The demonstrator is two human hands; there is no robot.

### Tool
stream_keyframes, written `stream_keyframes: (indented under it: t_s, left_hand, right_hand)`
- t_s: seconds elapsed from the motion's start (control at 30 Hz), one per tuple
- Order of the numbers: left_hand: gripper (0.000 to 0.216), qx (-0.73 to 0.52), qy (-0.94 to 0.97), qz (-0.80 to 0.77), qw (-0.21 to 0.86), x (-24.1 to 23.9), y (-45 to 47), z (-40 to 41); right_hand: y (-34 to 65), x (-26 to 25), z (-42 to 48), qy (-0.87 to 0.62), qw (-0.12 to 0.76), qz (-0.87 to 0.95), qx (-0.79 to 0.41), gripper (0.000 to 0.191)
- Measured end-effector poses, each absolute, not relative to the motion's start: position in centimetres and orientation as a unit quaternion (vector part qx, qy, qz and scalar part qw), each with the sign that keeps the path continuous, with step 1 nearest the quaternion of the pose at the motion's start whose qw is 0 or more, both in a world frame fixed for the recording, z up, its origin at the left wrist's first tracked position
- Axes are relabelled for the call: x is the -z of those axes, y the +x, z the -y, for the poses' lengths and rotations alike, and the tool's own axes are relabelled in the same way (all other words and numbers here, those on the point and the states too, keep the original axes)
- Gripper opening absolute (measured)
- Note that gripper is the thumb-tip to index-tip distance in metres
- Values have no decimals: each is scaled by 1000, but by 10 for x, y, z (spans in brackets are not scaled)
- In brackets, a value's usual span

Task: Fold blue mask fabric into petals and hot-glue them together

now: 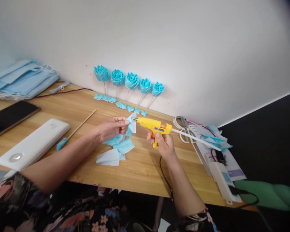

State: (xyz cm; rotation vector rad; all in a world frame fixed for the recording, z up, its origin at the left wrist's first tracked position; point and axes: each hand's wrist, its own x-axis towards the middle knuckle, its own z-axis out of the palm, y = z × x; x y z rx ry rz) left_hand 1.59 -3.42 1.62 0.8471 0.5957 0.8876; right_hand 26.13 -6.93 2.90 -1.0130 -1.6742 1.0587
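My left hand (115, 127) pinches a small blue-and-white piece of mask fabric (133, 124) between thumb and fingers. Wrapped round the handle of a yellow hot glue gun (149, 123), my right hand (163, 143) keeps its nozzle pointing left, at the fabric piece. A long white glue stick (195, 139) sticks out of the gun's back end. Below my left hand lie several loose cut fabric pieces (122, 146), some blue side up, some white. A wooden stick with a blue wrapped tip (61, 144) rests to the left of them.
Several blue fabric roses (131, 81) on sticks lean against the wall, with small folded pieces (105, 98) before them. At left are stacked masks (19, 79), a phone (12, 116) and a white power bank (35, 141). Scissors (183, 129) and a power strip (223, 182) lie right.
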Motion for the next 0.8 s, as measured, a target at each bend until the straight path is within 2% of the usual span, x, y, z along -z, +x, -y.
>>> stream_keyframes:
  t_s: [0.13, 0.37, 0.5, 0.63, 0.8]
  left_hand:
    - [28, -410, 401, -290, 766, -18, 17, 35]
    - [27, -435, 404, -330, 734, -19, 19, 36]
    - [28, -440, 414, -340, 721, -19, 19, 36]
    - [25, -437, 433, -367, 698, -19, 19, 36]
    - [24, -482, 428, -393, 656, -21, 19, 35]
  right_hand:
    - [262, -28, 70, -415, 431, 696, -397, 38]
    - [261, -32, 73, -439, 398, 764, -255, 29]
    - [259, -36, 73, -448, 393, 770, -227, 26]
    - [261, -35, 72, -449, 401, 763, -236, 28]
    - [266, -30, 72, -407, 469, 699, -354, 33]
